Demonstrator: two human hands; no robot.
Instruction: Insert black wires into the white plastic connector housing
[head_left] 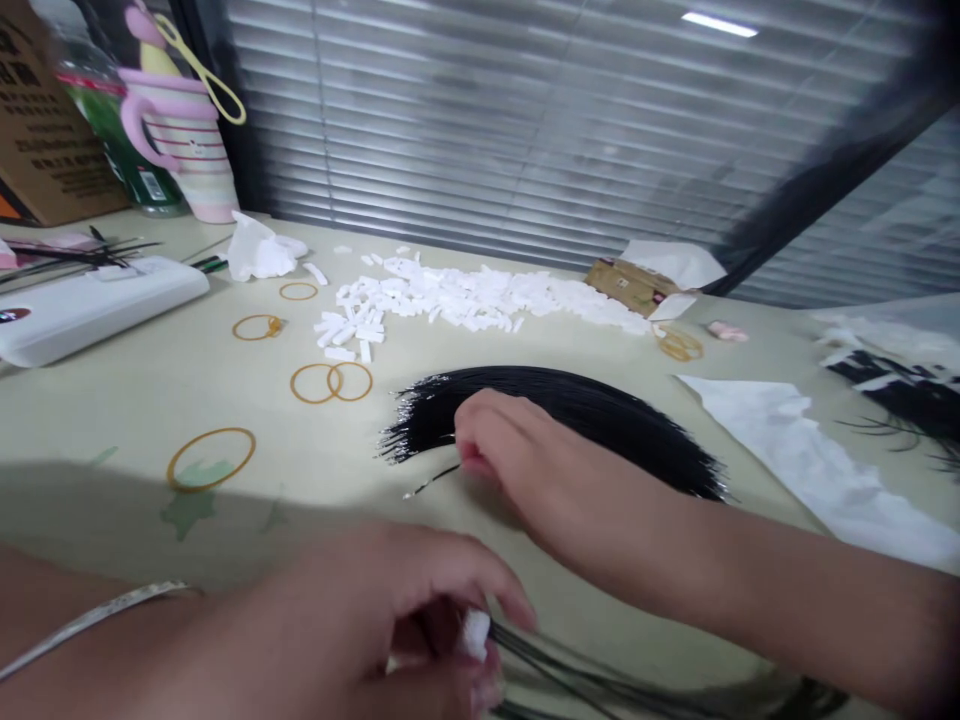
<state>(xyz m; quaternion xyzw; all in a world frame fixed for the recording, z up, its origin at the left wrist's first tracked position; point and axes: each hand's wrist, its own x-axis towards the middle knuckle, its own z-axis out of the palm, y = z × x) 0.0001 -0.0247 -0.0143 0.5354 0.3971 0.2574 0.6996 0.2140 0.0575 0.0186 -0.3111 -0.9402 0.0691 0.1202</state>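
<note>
My left hand (420, 610), partly blurred, is closed around a small white plastic piece (475, 636) at the bottom middle. Several thin dark wires (585, 680) trail from beside that piece to the lower right. My right hand (499, 440) is closed at the near edge of a thick curved bundle of black wires (585, 395) with shiny silvery ends. One single black wire (433, 482) sticks out to the left from under the right fingers, slightly apart from the bundle. The right fingertips themselves are mostly hidden.
Behind the bundle lies a spread pile of small white pieces (465, 295). Rubber bands (211, 460) lie at the left. A white case (97, 310), a striped cup (187, 150) and a bottle (142, 150) stand back left. White tissue (817, 460) lies at the right.
</note>
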